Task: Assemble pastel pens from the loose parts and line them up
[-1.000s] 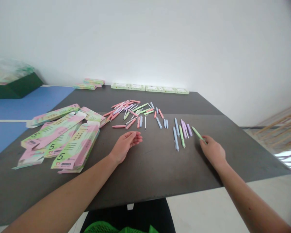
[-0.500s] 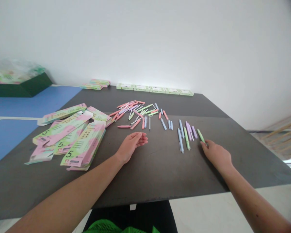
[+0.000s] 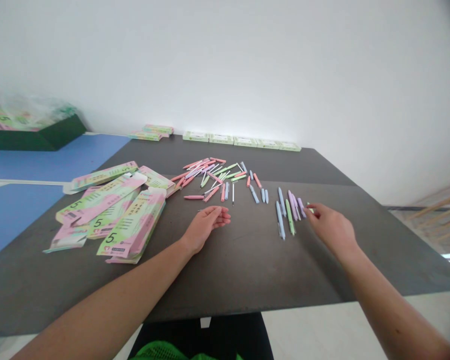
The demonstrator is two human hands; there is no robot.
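Pastel green pen (image 3: 310,210): mostly hidden at the right hand (image 3: 330,230), fingers curled in around it; whether it is gripped cannot be told. Left hand (image 3: 205,225): loosely curled, holding nothing, on the dark tabletop (image 3: 247,285). Just beside the right hand: blue, green and lilac pens (image 3: 287,212). Farther off: scattered pink, green and blue pen parts (image 3: 213,177). Left of the left hand: flattened pink-and-green cardboard pen boxes (image 3: 131,222).

Flat pastel cartons (image 3: 131,225), dark table (image 3: 247,275), green box (image 3: 30,141)

Matt plastic pens (image 3: 280,214) lie on a dark matt tabletop (image 3: 247,265) beside smooth printed paperboard sleeves (image 3: 133,231).
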